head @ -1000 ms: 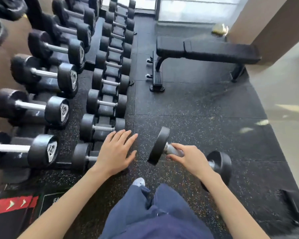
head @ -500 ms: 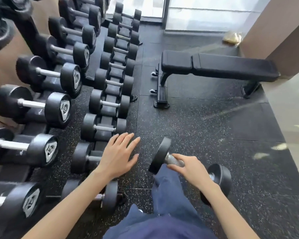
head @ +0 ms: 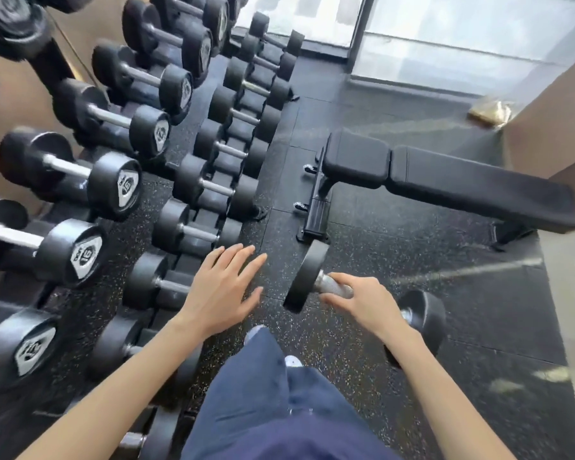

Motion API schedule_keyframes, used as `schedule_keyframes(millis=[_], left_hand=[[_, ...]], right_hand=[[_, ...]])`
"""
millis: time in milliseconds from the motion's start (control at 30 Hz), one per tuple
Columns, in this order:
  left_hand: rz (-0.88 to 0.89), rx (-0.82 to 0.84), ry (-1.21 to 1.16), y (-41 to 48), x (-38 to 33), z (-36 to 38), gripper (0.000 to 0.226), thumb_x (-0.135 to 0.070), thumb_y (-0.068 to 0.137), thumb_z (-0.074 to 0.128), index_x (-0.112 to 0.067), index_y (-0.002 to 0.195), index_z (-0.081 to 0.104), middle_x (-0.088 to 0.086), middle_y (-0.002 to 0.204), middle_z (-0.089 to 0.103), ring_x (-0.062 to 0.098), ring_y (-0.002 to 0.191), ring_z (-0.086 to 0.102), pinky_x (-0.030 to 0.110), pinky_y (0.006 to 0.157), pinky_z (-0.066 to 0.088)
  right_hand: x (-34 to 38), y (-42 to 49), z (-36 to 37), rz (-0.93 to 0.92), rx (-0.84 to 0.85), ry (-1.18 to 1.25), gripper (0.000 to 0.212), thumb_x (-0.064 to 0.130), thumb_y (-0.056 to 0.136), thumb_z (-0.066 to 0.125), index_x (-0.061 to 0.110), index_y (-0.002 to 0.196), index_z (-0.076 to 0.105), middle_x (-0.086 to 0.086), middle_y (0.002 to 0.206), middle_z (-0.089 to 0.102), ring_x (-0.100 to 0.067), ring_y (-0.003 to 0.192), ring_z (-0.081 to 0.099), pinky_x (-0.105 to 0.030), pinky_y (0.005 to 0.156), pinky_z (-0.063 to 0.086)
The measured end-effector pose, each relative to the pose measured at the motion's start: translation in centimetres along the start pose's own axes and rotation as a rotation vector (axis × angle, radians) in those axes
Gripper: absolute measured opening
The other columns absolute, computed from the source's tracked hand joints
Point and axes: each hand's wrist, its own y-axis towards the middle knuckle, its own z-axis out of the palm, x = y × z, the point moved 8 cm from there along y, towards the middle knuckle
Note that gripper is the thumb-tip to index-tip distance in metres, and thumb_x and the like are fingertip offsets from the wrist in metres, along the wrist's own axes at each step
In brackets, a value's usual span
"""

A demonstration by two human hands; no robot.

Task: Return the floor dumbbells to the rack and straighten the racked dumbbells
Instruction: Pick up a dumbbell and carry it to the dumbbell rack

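Right hand gripped a dumbbell above the floor beside the rack; left hand spread and holding nothing.

The right hand [head: 362, 302] was closed around the metal handle of a black dumbbell [head: 307, 277], which sat tilted, its left head higher and farther, its right head [head: 424, 318] nearer and partly hidden by the wrist. The left hand [head: 224, 290] hovered flat with fingers wide over the near edge of the rack's [head: 180, 283] lower row, just left of the held dumbbell. Racked dumbbells [head: 200, 187] ran in two rows from near left to far centre. A black bench [head: 445, 180] stood on the speckled floor [head: 478, 327] to the far right. Blue trouser legs [head: 263, 393] filled the near centre.
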Motion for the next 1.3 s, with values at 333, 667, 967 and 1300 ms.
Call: schedule_keyframes(millis=[333, 667, 967, 1300], left_hand=[[0.024, 0.008, -0.001, 16.1, 7.8, 0.1, 0.055, -0.044, 0.086, 0.041, -0.014, 0.129, 0.057, 0.012, 0.128, 0.059, 0.031, 0.120, 0.053, 0.043, 0.102, 0.033], [0.049, -0.016, 0.004, 31.0, 16.0, -3.9, 0.056, -0.045, 0.088, 0.039, -0.014, 0.132, 0.054, 0.011, 0.129, 0.058, 0.029, 0.122, 0.051, 0.046, 0.102, 0.038], [0.035, 0.011, -0.002, 40.7, 20.5, -2.5, 0.056, -0.045, 0.085, 0.041, -0.013, 0.128, 0.058, 0.011, 0.127, 0.060, 0.030, 0.119, 0.054, 0.042, 0.101, 0.034], [0.010, -0.002, 0.004, 57.4, 24.9, -5.2, 0.055, -0.045, 0.086, 0.041, -0.015, 0.130, 0.057, 0.009, 0.128, 0.059, 0.028, 0.121, 0.052, 0.043, 0.102, 0.036]], right_hand=[[0.9, 15.5, -6.4, 0.026, 0.003, 0.011, 0.057, 0.060, 0.079, 0.059, 0.033, 0.129, 0.053, -0.001, 0.115, 0.067, -0.021, 0.100, 0.062, -0.030, 0.080, 0.045], [4.6, 30.1, -14.8, 0.034, -0.059, 0.014, 0.054, 0.058, 0.079, 0.061, 0.036, 0.128, 0.054, -0.002, 0.116, 0.067, -0.025, 0.105, 0.061, -0.034, 0.085, 0.046], [5.2, 40.9, -17.4, 0.009, 0.031, 0.051, 0.054, 0.059, 0.075, 0.064, 0.037, 0.125, 0.057, 0.004, 0.119, 0.066, -0.018, 0.108, 0.059, -0.032, 0.086, 0.047], [5.5, 56.1, -27.2, -0.002, 0.010, 0.044, 0.049, 0.054, 0.079, 0.065, 0.036, 0.124, 0.057, 0.003, 0.115, 0.067, -0.020, 0.106, 0.060, -0.033, 0.085, 0.048]])
